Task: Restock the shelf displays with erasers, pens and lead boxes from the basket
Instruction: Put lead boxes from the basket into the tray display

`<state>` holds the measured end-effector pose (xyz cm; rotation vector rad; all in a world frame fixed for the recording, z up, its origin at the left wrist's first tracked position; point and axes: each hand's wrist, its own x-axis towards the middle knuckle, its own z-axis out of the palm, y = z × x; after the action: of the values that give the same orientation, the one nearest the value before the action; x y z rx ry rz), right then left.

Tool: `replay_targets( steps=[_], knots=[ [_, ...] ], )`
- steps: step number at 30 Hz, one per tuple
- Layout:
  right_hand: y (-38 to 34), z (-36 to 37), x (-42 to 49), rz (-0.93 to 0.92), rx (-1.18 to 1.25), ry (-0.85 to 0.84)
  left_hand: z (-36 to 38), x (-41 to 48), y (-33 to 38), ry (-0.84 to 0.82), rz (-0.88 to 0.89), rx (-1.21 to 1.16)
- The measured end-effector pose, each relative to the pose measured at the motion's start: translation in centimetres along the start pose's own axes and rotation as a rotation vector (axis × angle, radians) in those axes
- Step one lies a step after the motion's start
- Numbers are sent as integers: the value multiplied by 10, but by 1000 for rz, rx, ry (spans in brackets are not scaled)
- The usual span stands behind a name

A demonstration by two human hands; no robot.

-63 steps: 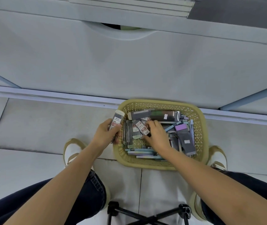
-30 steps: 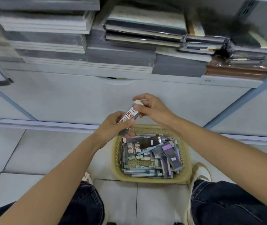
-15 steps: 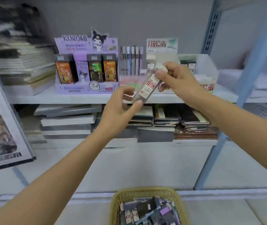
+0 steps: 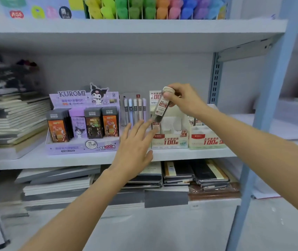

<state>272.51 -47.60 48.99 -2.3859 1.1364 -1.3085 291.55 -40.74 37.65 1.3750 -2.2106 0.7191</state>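
The right hand (image 4: pixel 182 99) pinches the top of a lead box (image 4: pixel 160 108) and holds it tilted just above the white display box (image 4: pixel 169 142). The left hand (image 4: pixel 135 142) holds nothing, fingers spread flat, just left of that box. The purple Kuromi box (image 4: pixel 75 148) stands further left.

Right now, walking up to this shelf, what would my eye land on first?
Probably the right hand at centre, pinching a lead box by its capped end, tilted above the white display box on the middle shelf. The left hand spreads open just below it, holding nothing. After that, the purple Kuromi display to the left and the rainbow-coloured row on the top shelf.
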Motion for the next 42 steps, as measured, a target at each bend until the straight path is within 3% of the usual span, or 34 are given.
replay_targets(
  steps=[7,17,22,27,29,31,33,38,40,42],
  knots=[
    [21,26,9,46,-109,-222,-1,3,0,55,-4,4],
    [32,48,16,35,-244,25,-2,3,1,83,-14,-17],
    [26,43,3,20,-340,-87,0,3,2,68,-9,-6],
    [5,38,-39,-163,-188,80,4,-18,4,162,-9,-88],
    [-3,52,-72,-221,-57,24,16,-45,5,285,-46,-161],
    [-2,78,-112,-205,39,-143,38,-83,8,316,-92,-228],
    [12,114,-153,-138,56,-381,71,-131,14,198,-128,-286],
    [84,225,-263,131,-81,-940,159,-267,50,-388,-393,-513],
    [116,264,-314,248,-174,-1087,186,-318,66,-617,-464,-525],
    [143,291,-365,386,-226,-1107,207,-358,75,-794,-451,-490]
  ],
)
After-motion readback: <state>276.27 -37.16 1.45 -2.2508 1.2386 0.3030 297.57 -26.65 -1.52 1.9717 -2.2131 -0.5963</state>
